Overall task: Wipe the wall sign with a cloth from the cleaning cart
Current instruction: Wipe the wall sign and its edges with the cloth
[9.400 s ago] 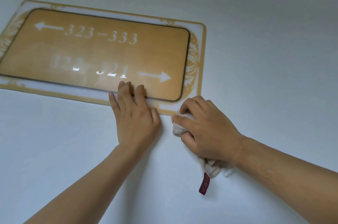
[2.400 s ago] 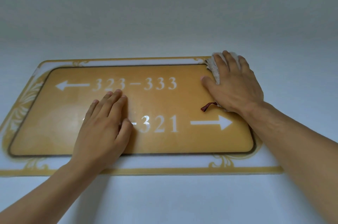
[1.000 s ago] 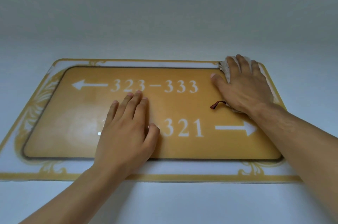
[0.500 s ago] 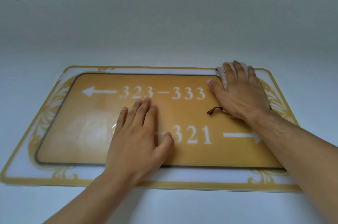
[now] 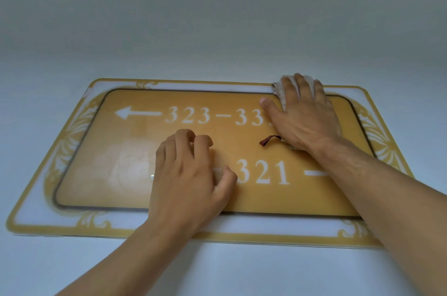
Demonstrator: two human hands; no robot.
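the wall sign (image 5: 198, 167) hung flat on the pale wall (image 5: 217, 25), a gold panel inside a white border with gold scrollwork at the corners. its top line showed a left arrow and the numbers 323 to 33-something, the last digit covered; the lower line showed 321 and the start of an arrow.

the right hand (image 5: 302, 116) lay flat near the sign's upper right corner, fingers straight and spread, pressing the cloth (image 5: 280, 92) against the top edge of the gold panel and the white border. the cloth was whitish, mostly hidden under the palm, showing between the fingers and past the fingertips. a small dark red tag (image 5: 268, 140) stuck out from under the heel of that hand onto the panel.

the left hand (image 5: 188, 179) rested on the middle of the sign, toward its lower edge, fingers bent at the knuckles with the tips on the panel, holding nothing, covering the start of the lower line.
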